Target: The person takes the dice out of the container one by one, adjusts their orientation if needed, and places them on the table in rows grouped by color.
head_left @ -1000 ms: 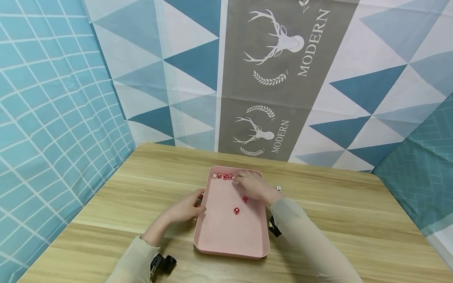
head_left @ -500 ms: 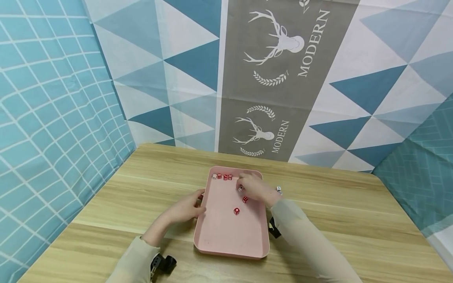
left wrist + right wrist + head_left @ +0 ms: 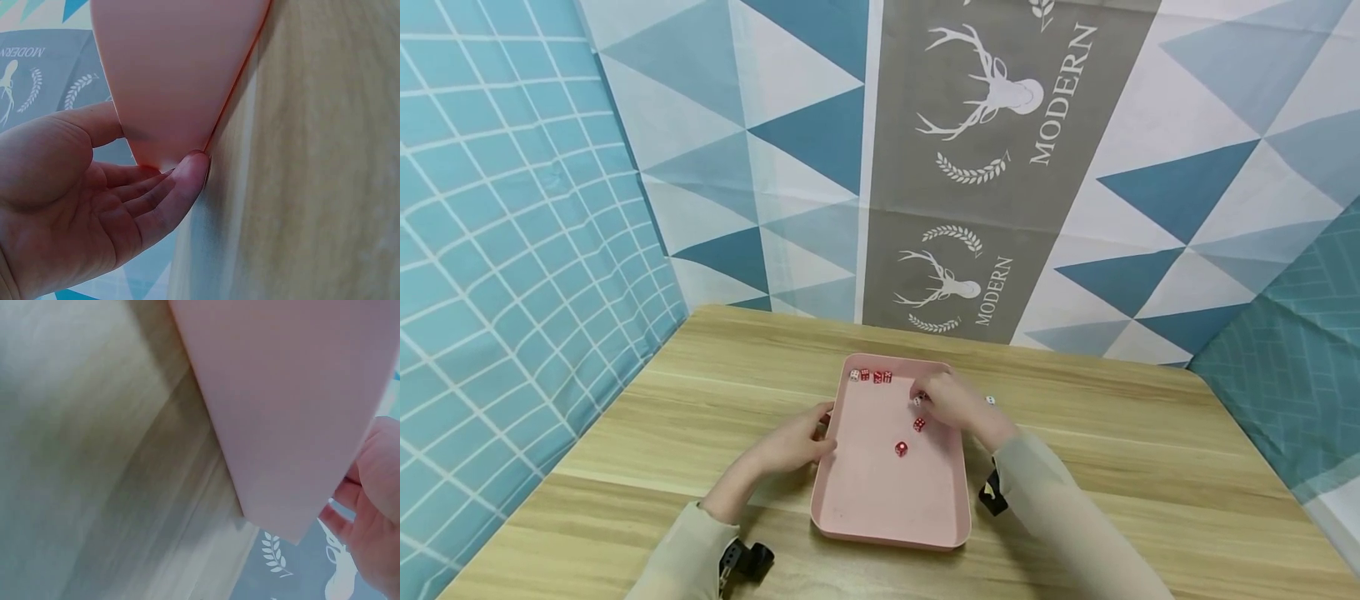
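A pink tray [image 3: 887,537] lies on the wooden table [image 3: 715,392]. Along its far edge sits a row of dice, one white die [image 3: 854,375] and three red ones [image 3: 877,377]. Two more red dice [image 3: 901,448] lie loose in the middle. My right hand [image 3: 925,398] hovers over the tray's far right part, its curled fingertips pinching a small die [image 3: 917,401]. My left hand [image 3: 820,433] rests with relaxed fingers against the tray's left rim. The left wrist view shows those fingers [image 3: 181,181] touching the tray wall [image 3: 181,62]. In the right wrist view only the tray's side [image 3: 294,394] and part of the right hand's fingers [image 3: 375,512] appear.
One white die [image 3: 990,401] lies on the table just right of the tray. Patterned cloth walls [image 3: 512,208] close in the table at the back and both sides. Bare wood surrounds the tray.
My right hand has drawn back from the row of dice toward the right, and a small die at its fingertips has moved with it. The left hand has stayed put.
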`<control>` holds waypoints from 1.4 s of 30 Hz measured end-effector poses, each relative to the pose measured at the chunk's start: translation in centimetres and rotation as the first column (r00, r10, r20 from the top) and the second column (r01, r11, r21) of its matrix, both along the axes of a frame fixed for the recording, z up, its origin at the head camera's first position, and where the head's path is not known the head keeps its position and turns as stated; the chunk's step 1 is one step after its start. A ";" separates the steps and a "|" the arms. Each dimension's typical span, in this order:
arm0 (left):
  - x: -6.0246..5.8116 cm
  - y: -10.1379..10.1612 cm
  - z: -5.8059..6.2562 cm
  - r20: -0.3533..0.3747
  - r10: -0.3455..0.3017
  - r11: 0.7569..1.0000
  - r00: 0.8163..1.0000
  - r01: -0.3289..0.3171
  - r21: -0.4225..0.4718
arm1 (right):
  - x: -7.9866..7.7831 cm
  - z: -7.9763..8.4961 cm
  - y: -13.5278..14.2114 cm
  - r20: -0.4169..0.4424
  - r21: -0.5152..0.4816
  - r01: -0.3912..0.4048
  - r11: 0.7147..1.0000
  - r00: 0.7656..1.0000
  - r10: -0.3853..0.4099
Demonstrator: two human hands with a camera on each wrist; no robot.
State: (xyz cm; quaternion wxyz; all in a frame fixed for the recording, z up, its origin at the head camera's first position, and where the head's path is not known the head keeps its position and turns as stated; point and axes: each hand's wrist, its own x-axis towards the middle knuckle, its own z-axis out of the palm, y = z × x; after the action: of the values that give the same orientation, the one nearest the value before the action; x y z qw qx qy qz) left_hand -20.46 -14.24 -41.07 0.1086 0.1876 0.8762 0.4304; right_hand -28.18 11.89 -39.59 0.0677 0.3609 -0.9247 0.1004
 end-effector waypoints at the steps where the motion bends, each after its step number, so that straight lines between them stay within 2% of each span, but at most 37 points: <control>1: 0.0 0.0 0.0 0.000 -0.001 1.000 1.000 0.001 0.002 | 0.1 0.1 0.1 0.003 -0.021 0.004 1.000 1.000 -0.004; 6: 0.0 0.1 0.0 -0.004 -0.002 1.000 1.000 0.002 0.016 | 0.8 0.2 1.2 0.028 -0.127 0.041 0.991 0.999 -0.037; 11: 0.2 0.1 0.1 -0.013 0.005 1.000 1.000 -0.005 0.009 | 1.1 0.3 2.4 -0.004 -0.192 0.041 0.981 0.999 -0.042; 19: 0.1 0.1 -0.1 -0.002 0.015 1.000 1.000 -0.015 0.009 | 1.8 0.2 4.3 -0.033 -0.235 0.080 0.969 0.995 -0.091; 28: 0.0 0.0 -0.1 0.013 0.006 1.000 1.000 -0.006 0.025 | 2.7 -0.1 5.6 -0.108 -0.288 0.100 0.952 0.985 -0.136; 38: -0.1 0.0 0.0 0.020 0.004 1.000 1.000 -0.004 0.023 | 4.1 0.0 7.0 -0.006 -0.271 0.219 0.937 0.973 -0.229; 42: -0.1 0.0 0.0 0.021 0.002 1.000 1.000 -0.003 0.029 | 4.8 -0.1 7.6 0.049 -0.293 0.271 0.917 0.962 -0.269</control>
State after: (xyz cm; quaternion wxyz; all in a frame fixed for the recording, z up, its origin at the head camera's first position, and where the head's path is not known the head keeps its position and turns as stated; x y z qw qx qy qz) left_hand -20.53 -14.22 -41.08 0.1144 0.1836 0.8690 0.4451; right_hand -23.37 19.46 -39.70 0.1309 0.2152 -0.9403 0.2291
